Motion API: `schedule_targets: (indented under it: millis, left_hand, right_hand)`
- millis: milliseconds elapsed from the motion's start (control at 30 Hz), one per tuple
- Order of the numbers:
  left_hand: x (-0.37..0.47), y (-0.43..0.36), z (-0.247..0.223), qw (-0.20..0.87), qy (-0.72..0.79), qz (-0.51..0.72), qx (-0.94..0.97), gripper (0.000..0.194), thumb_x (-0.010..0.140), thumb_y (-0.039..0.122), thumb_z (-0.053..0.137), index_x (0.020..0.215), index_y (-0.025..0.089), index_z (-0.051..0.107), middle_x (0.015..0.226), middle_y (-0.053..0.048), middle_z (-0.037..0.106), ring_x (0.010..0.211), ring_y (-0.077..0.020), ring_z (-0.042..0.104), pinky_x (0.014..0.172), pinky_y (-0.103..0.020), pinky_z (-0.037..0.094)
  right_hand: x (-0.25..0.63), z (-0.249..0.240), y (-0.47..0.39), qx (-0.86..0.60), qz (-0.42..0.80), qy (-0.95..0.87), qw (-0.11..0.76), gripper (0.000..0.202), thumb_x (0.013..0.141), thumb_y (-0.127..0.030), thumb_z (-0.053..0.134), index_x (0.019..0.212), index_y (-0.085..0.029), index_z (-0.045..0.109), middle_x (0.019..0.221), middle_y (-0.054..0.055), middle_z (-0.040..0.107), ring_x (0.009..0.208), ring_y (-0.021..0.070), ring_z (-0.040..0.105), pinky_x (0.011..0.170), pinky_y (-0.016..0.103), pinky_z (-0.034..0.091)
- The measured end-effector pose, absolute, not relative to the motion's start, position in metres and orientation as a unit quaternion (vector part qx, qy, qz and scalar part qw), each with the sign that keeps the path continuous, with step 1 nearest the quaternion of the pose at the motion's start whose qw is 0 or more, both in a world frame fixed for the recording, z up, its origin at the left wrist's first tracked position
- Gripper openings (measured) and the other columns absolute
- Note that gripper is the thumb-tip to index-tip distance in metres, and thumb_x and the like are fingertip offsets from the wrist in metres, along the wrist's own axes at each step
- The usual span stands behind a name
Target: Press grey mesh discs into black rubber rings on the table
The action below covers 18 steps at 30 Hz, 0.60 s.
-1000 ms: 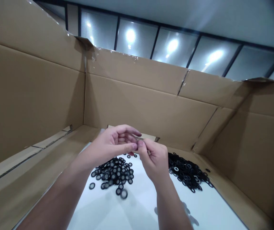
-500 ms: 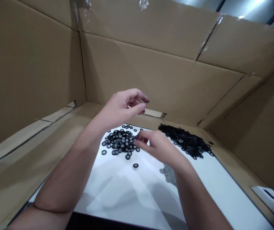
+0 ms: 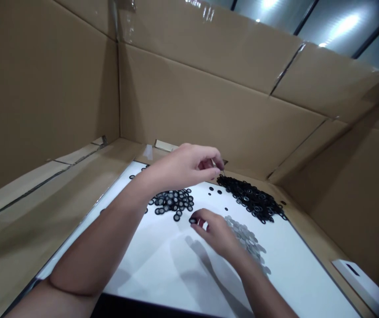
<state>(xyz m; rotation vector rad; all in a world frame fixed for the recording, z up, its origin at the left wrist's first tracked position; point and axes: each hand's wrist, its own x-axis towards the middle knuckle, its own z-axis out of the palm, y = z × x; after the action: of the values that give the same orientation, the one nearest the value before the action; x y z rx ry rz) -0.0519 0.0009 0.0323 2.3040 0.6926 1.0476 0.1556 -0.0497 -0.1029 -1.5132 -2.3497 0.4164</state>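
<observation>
My right hand (image 3: 214, 230) pinches a small black ring with a pale centre (image 3: 193, 220) between thumb and fingertips, just over the white board (image 3: 163, 260). Left of it is a heap of similar black rings with pale centres (image 3: 175, 201), partly hidden by my left forearm. My left hand (image 3: 200, 164) hovers above the far part of the board, fingers curled and thumb apart, with nothing visible between them. Its fingertips are close to a big pile of black rings (image 3: 252, 196). Translucent pale discs (image 3: 245, 236) lie spread behind my right wrist.
Tall cardboard walls (image 3: 192, 88) enclose the board at the back and sides. A few small black pieces (image 3: 219, 192) lie loose between the heaps. A white box with a dark slot (image 3: 358, 280) stands at the right. A cardboard flap strip (image 3: 43, 172) runs along the left wall.
My left hand has moved right and slightly lower, towards the black rings. My right hand has come down and nearer, and now holds a ring where a single one lay on the board.
</observation>
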Motion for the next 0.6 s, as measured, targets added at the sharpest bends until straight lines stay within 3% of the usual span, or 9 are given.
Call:
schedule_targets:
  millis: [133,267,467,600]
  left_hand:
    - [-0.047,0.003,0.029,0.271,0.253,0.404,0.837,0.017,0.09,0.023,0.06,0.104,0.019,0.069,0.105,-0.005,0.073,0.095,-0.0192,0.067,0.08,-0.031,0.053]
    - [-0.043,0.003,0.029,0.358,0.248,0.41,0.802,0.025,0.089,0.026,0.064,0.113,0.019,0.064,0.106,-0.008,0.07,0.098,-0.0211,0.066,0.081,-0.033,0.054]
    - [-0.049,0.002,0.038,0.466,0.24,0.479,0.704,0.03,0.088,0.026,0.067,0.116,0.017,0.061,0.094,-0.005,0.064,0.088,-0.0182,0.066,0.077,-0.033,0.055]
    - [-0.058,-0.001,0.046,0.516,0.238,0.474,0.673,0.038,0.085,0.019,0.07,0.12,0.016,0.057,0.092,-0.003,0.063,0.087,-0.0159,0.064,0.081,-0.032,0.054]
  right_hand:
    - [0.159,-0.053,-0.037,-0.515,0.24,-0.727,0.386,0.011,0.091,-0.03,0.063,0.089,-0.019,0.064,0.074,0.0,0.067,0.066,0.0151,0.064,0.056,0.025,0.051]
    - [0.153,-0.009,-0.027,-0.442,0.295,-0.687,0.496,0.021,0.087,-0.038,0.07,0.085,-0.017,0.067,0.067,0.0,0.067,0.058,0.0141,0.064,0.051,0.024,0.052]
    - [0.139,0.022,-0.018,-0.387,0.29,-0.701,0.524,0.021,0.085,-0.038,0.073,0.088,-0.017,0.07,0.07,0.003,0.071,0.063,0.0164,0.068,0.052,0.024,0.055]
    - [0.137,0.03,-0.019,-0.372,0.172,-0.775,0.481,0.031,0.09,-0.027,0.069,0.121,-0.026,0.065,0.099,0.005,0.073,0.082,0.0171,0.07,0.064,0.026,0.058]
